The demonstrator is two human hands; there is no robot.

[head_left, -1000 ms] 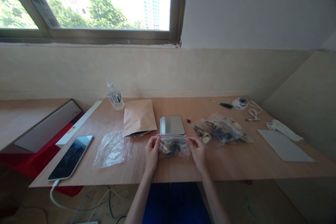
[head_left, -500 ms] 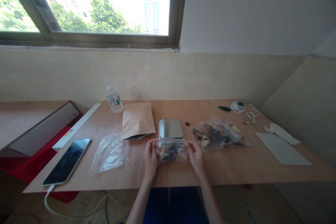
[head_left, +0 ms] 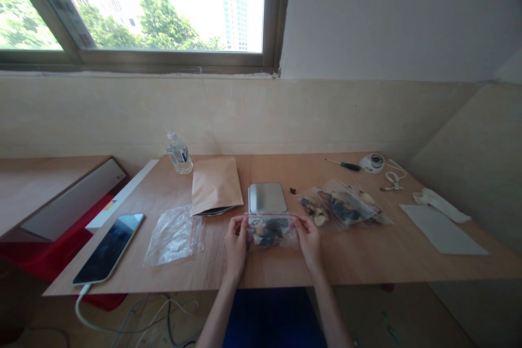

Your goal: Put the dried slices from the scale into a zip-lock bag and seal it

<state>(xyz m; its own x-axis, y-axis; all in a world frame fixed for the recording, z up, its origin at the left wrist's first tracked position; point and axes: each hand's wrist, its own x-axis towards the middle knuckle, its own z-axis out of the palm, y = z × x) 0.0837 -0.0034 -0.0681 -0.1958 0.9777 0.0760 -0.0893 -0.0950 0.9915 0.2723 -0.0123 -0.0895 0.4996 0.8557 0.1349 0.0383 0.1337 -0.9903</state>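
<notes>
Clear plastic, red-lined along the seal: small zip bag (head_left: 271, 230) of dark dried pieces, pinched at its top corners between left hand (head_left: 236, 242) and right hand (head_left: 309, 239). Both hands clamped on the bag's upper edge, one at each corner, apart by the bag's width. Held at the near middle of the wooden counter (head_left: 367, 253); bottom either resting on the wood or just clear of it, cannot tell which.

Just behind the bag, a silver kitchen scale (head_left: 267, 197). Left of the scale, a kraft paper pouch (head_left: 216, 185) lying flat, something dark showing under its near edge. Nearer and further left, a crumpled clear bag (head_left: 175, 235) flat on the wood. At the counter's left edge, a smartphone (head_left: 109, 247) face up. Back left, a small water bottle (head_left: 178, 151) standing upright.

Right of the scale, filled zip bags (head_left: 345, 206) overlapping, dark and pale pieces inside. Behind them, near the wall, a green-handled screwdriver (head_left: 345, 164) just beside a round white device (head_left: 373, 162). Far right, a grey sheet (head_left: 442, 228) lying flat, a white cloth (head_left: 438, 201) just behind it.
</notes>
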